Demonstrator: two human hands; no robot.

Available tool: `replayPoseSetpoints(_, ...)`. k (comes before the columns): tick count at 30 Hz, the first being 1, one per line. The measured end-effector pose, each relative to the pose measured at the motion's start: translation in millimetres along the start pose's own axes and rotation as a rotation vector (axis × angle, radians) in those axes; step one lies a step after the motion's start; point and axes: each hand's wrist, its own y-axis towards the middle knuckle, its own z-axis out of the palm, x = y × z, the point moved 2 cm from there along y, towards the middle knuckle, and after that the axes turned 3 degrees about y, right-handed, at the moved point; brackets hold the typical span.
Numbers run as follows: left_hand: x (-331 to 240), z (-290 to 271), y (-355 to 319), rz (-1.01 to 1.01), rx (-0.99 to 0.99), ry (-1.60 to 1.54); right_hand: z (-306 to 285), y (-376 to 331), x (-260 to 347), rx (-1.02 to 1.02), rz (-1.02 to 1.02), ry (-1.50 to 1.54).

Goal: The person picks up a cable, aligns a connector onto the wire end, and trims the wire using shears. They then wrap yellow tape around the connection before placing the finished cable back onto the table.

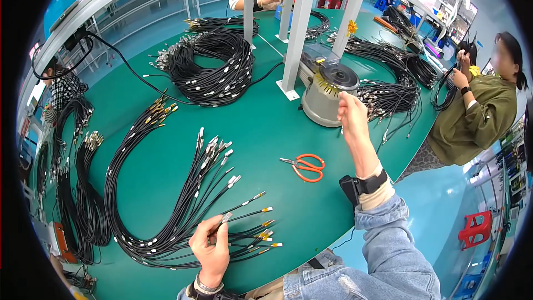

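My left hand (211,249) pinches a black cable close to its pale connector (226,218), above the near end of a bundle of black cables (114,189). This bundle curves in a U on the green table, with white and yellow tags at its ends. My right hand (354,115) reaches to the rim of a round grey label dispenser (322,105) with a dark disc on top and yellow strips fanned along its side. Its thumb and fingertips are closed together beside the strips; whatever they may hold is too small to make out. Orange-handled scissors (308,168) lie between my hands.
A large coil of black cables (214,66) lies at the far left. More cable bundles (391,97) lie right of the dispenser and along the left edge. Grey metal posts (298,33) rise from the table. Co-workers sit across and at the right (477,100). A red stool (476,230) stands right.
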Motion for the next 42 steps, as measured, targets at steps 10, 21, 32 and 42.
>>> replayPoseSetpoints(10, -2, 1, -2, 0.039, -0.041, 0.005, 12, 18, -12, 0.072, 0.132, 0.105)
replayPoseSetpoints(21, -12, 7, 12, 0.072, -0.074, 0.045, 17, 13, -14, 0.124, 0.006, 0.295)
replayPoseSetpoints(32, -10, 11, 9, -0.018, -0.019, 0.041, 68, -207, -3, 0.936, 0.308, -0.077)
replayPoseSetpoints(42, -9, 8, 7, 0.003, -0.039, 0.021, 74, -245, -32, 0.928, 0.326, -0.128)
